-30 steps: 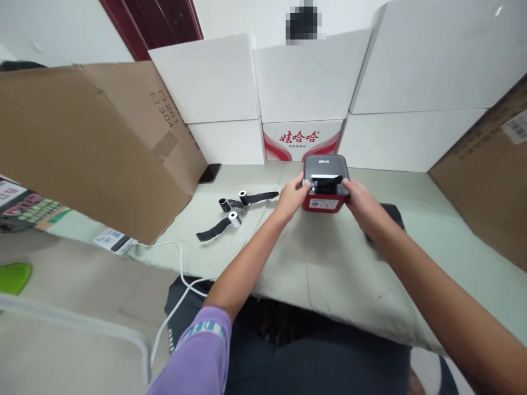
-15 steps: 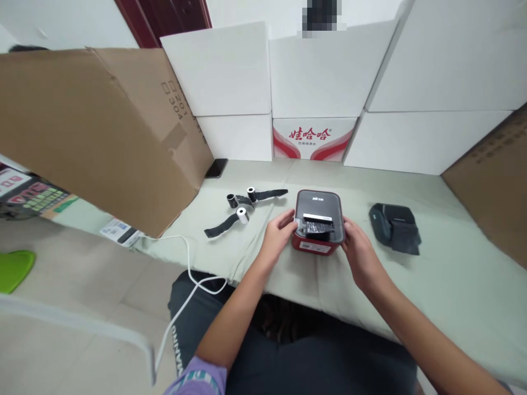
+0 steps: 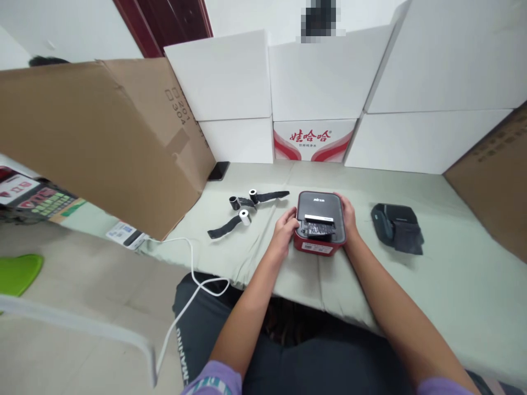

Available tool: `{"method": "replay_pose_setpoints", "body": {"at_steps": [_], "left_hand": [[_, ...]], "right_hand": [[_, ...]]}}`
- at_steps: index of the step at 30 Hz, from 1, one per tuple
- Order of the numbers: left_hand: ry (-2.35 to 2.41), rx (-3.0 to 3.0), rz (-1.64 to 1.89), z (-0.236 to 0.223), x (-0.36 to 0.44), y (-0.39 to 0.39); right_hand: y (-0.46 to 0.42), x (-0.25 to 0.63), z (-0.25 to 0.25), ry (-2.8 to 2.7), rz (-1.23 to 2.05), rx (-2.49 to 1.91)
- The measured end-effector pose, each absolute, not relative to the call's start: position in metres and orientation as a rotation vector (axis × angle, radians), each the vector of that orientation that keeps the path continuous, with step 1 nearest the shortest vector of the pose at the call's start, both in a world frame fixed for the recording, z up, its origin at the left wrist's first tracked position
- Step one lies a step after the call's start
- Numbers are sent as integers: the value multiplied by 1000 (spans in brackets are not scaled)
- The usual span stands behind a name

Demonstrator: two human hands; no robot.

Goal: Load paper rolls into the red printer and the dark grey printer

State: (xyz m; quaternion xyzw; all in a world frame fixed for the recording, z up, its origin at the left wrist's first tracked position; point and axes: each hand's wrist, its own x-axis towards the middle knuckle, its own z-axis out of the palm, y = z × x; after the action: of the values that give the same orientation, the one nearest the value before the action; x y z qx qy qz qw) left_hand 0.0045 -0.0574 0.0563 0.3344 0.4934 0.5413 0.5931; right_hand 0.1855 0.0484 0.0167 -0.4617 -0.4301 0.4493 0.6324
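Observation:
A small label printer (image 3: 320, 204) with a dark grey lid and a red base stands on the cloth-covered table in front of me. Black printed paper (image 3: 321, 229) sticks out of the slot in its lid. My left hand (image 3: 284, 229) grips the printer's left side, thumb near the lid's front corner. Along the opposite side, my right hand (image 3: 349, 219) is wrapped round it, with fingertips at the far right corner. To the right lies a smaller black portable printer (image 3: 395, 225), a dark strip of paper hanging from its front.
Several small paper rolls, one a white-ended roll (image 3: 244, 217), lie left with black strips unrolled. A phone (image 3: 218, 170) rests by the leaning cardboard sheet (image 3: 135, 137). White boxes (image 3: 230, 82) line the back. A white cable (image 3: 192, 263) hangs over the front edge.
My right hand has slid forward along the printer's right side and its fingers now reach the far corner. My left hand keeps its place. The view has shifted slightly.

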Motion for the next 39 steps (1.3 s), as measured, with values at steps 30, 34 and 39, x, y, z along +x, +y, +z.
{"method": "replay_pose_setpoints", "body": {"at_steps": [30, 34, 39], "left_hand": [[1098, 2425, 646, 124, 2, 20], [1110, 2402, 441, 125, 4, 19], [1083, 2353, 401, 130, -3, 6]], "right_hand": [[38, 181, 22, -1042, 936, -1049], [40, 181, 21, -1023, 949, -1013], [41, 182, 18, -1042, 934, -992]]}}
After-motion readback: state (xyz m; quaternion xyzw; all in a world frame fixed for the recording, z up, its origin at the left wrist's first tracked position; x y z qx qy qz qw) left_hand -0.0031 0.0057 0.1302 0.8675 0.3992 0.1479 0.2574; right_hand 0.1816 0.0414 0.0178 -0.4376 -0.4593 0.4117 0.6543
